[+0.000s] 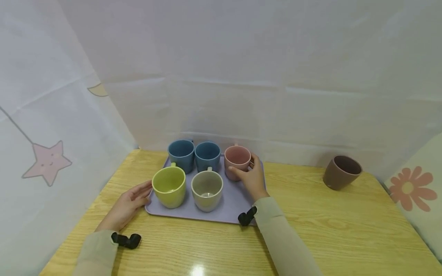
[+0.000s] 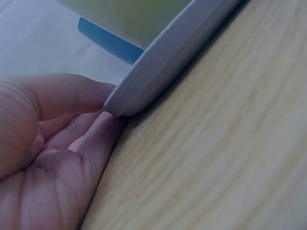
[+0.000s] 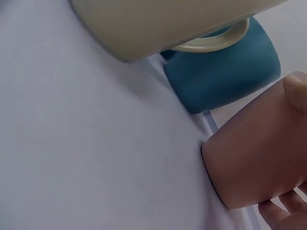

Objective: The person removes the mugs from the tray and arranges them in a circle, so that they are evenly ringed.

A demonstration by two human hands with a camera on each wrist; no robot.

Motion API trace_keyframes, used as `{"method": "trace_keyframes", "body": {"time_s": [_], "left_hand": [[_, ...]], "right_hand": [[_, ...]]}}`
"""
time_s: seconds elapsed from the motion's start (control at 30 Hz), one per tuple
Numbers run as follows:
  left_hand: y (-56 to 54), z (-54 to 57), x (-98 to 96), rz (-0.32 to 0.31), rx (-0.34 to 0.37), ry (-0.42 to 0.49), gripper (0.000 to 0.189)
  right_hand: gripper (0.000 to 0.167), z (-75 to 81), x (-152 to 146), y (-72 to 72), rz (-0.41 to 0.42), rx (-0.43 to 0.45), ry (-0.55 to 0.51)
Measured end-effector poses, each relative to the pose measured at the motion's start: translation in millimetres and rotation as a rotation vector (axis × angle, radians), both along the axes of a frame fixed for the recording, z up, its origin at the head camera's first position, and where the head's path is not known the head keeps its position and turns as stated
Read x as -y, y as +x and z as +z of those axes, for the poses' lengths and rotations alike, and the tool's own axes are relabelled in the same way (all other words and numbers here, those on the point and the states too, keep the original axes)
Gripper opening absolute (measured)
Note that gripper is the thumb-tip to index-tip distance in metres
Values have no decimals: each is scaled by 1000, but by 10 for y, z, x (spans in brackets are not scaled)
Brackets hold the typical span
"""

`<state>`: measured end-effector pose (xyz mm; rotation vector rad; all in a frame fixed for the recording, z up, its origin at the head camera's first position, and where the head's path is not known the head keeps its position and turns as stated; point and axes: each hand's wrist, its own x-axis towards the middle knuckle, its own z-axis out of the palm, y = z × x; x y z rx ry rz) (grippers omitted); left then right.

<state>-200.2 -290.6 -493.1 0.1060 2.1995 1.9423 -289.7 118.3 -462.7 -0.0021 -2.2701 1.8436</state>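
A lavender tray (image 1: pixel 235 209) lies on the wooden table with several mugs on it. My right hand (image 1: pixel 253 178) grips the pink mug (image 1: pixel 232 175) at the tray's back right, thumb on the near side and fingers round the far side. In the right wrist view the pink mug (image 3: pixel 254 148) stands on the tray, its base near the rim. With thumb and fingers, my left hand (image 1: pixel 126 205) pinches the tray's left edge, seen close up as a pale rim (image 2: pixel 144 81). Beside that hand stands a yellow-green mug (image 1: pixel 169 188); a cream mug (image 1: pixel 207 191) is to its right.
Two blue mugs (image 1: pixel 181 153) stand side by side at the tray's back left. A brown mug (image 1: pixel 340 174) sits tilted-looking on the table (image 1: pixel 310 218) at the far right. White cloth (image 1: pixel 241 76) hangs close behind the table.
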Motion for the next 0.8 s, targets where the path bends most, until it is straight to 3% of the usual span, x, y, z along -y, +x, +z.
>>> {"method": "trace_keyframes", "body": {"time_s": [0.47, 0.8], "left_hand": [[-8, -20, 18, 0, -14, -5, 70], [-6, -29, 26, 2, -21, -6, 68]], "right_hand": [[98, -35, -19, 55, -50, 10, -99], [94, 41, -29, 167, -95, 36, -28]]}}
